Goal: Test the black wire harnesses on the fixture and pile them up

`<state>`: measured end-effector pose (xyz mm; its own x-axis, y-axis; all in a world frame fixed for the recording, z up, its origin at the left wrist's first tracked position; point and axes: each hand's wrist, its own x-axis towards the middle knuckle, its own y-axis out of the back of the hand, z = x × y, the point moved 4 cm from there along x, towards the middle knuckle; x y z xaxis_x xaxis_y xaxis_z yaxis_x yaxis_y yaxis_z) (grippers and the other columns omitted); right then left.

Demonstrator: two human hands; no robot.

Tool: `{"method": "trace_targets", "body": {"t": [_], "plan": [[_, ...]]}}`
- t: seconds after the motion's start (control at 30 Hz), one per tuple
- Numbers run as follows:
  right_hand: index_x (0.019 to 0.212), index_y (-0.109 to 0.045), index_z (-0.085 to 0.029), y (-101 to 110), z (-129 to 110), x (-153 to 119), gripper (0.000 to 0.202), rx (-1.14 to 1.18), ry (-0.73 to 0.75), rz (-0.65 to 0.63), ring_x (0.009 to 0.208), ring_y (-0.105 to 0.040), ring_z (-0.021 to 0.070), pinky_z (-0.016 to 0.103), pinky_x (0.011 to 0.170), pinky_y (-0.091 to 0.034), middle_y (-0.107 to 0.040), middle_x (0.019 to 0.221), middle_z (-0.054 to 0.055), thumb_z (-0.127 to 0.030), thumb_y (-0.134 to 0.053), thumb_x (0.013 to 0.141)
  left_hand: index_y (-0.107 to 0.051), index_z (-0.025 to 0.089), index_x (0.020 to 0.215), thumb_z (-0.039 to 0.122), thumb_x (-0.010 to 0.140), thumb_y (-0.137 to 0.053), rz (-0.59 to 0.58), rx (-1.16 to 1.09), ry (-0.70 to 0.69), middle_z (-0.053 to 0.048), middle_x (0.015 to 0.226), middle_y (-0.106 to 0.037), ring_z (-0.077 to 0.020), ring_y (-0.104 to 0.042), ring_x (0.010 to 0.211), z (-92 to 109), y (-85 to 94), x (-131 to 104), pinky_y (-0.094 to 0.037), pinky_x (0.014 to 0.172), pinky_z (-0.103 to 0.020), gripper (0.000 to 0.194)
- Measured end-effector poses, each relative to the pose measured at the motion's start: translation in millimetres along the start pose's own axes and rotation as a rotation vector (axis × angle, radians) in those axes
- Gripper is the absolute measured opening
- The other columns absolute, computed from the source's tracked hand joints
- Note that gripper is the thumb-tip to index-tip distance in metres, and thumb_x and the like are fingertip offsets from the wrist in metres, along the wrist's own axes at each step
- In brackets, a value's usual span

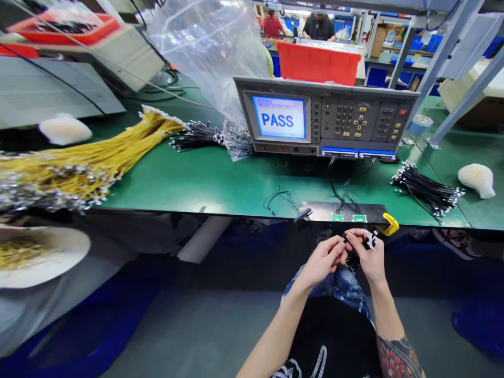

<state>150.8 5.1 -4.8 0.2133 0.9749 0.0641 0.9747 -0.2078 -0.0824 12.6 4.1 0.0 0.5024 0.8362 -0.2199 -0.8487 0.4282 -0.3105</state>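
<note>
My left hand and my right hand meet just below the table's front edge, above my lap. In my right hand is a small bunch of black cables with white connectors poking out past the fingers. The fingertips of my left hand pinch a dark cable end against those of the right; its tip is mostly hidden. Right in front of the hands, a black fixture plate carries two green circuit boards with black wires. A yellow clamp grips its right end.
A tester showing "PASS" stands behind the fixture. On the right lies a bundle of black cables beside a white foam-netted object. Yellow cables spread over the left side, near a plastic bag. Two people work in the background.
</note>
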Motion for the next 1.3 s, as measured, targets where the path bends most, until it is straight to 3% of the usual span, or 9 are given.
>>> {"method": "trace_targets", "body": {"t": [0.13,0.3,0.53,0.73,0.9,1.03,1.13,1.3], "plan": [[0.092,-0.083,-0.021,4.8,-3.7,0.6,0.019,-0.038,0.071,0.087,0.051,-0.053,0.0124,0.027,0.052,-0.045,-0.064,0.061,-0.002,-0.036,-0.081,0.08,-0.063,0.016,0.09,0.066,0.085,-0.066,0.067,0.048,-0.028,0.004,0.062,-0.054,-0.0055,-0.028,0.044,1.2,0.7,-0.1,-0.02,0.038,-0.018,0.05],[0.087,-0.085,-0.025,2.9,-8.8,-1.4,0.009,-0.014,0.137,0.06,0.061,-0.063,0.0159,0.029,0.058,-0.051,-0.067,0.068,0.0,-0.028,-0.082,0.079,-0.064,0.017,0.091,0.065,0.082,-0.069,0.099,-0.002,-0.043,0.003,0.063,-0.055,-0.0068,-0.029,0.046,0.9,-0.6,-0.3,-0.026,0.035,-0.017,0.05],[0.088,-0.085,-0.026,-0.6,-4.6,-4.3,0.008,0.002,0.141,0.035,0.067,-0.071,0.0181,0.029,0.063,-0.055,-0.071,0.073,0.001,-0.027,-0.08,0.081,-0.063,0.016,0.086,0.064,0.078,-0.075,0.158,-0.09,-0.072,0.004,0.061,-0.052,-0.0056,-0.029,0.047,-0.9,3.8,1.3,-0.025,0.035,-0.014,0.05],[0.089,-0.084,-0.023,-7.2,-1.2,-4.0,0.011,0.102,0.07,0.062,0.067,-0.073,0.0195,0.03,0.064,-0.057,-0.073,0.075,0.002,-0.029,-0.08,0.08,-0.063,0.016,0.088,0.064,0.08,-0.074,0.155,-0.023,-0.06,0.006,0.059,-0.051,-0.0031,-0.025,0.043,-0.8,4.9,0.8,-0.019,0.037,-0.015,0.05],[0.089,-0.083,-0.02,-6.4,2.1,-4.7,0.015,0.069,0.047,0.087,0.055,-0.063,0.0145,0.027,0.056,-0.05,-0.063,0.06,-0.003,-0.029,-0.081,0.077,-0.063,0.016,0.088,0.067,0.078,-0.075,0.168,0.015,-0.041,0.006,0.061,-0.053,-0.0034,-0.025,0.043,-1.4,3.1,2.2,-0.02,0.036,-0.014,0.053],[0.073,-0.078,-0.019,-5.8,3.7,-6.7,0.016,0.118,0.048,0.11,0.056,-0.062,0.0139,0.027,0.053,-0.05,-0.064,0.067,-0.001,-0.034,-0.083,0.075,-0.062,0.017,0.086,0.07,0.077,-0.075,0.191,0.012,-0.062,0.003,0.065,-0.057,-0.0054,-0.028,0.045,-1.2,-0.8,4.4,-0.025,0.033,-0.015,0.055],[0.076,-0.078,-0.02,-4.7,6.4,-7.0,0.017,0.163,0.051,0.147,0.059,-0.064,0.0137,0.026,0.054,-0.05,-0.068,0.077,0.001,-0.035,-0.083,0.078,-0.062,0.017,0.088,0.072,0.077,-0.073,0.221,0.015,-0.066,0.003,0.064,-0.057,-0.006,-0.03,0.045,-2.8,-0.3,5.6,-0.024,0.034,-0.015,0.056],[0.08,-0.073,-0.017,2.8,12.1,-1.5,0.028,0.264,0.053,0.265,0.042,-0.035,0.0029,0.023,0.038,-0.025,-0.074,0.084,0.004,-0.042,-0.084,0.079,-0.064,0.016,0.087,0.075,0.077,-0.071,0.248,0.071,-0.056,0.009,0.055,-0.042,-0.003,-0.022,0.039,-7.2,8.6,4.4,-0.016,0.034,-0.017,0.06]]}}
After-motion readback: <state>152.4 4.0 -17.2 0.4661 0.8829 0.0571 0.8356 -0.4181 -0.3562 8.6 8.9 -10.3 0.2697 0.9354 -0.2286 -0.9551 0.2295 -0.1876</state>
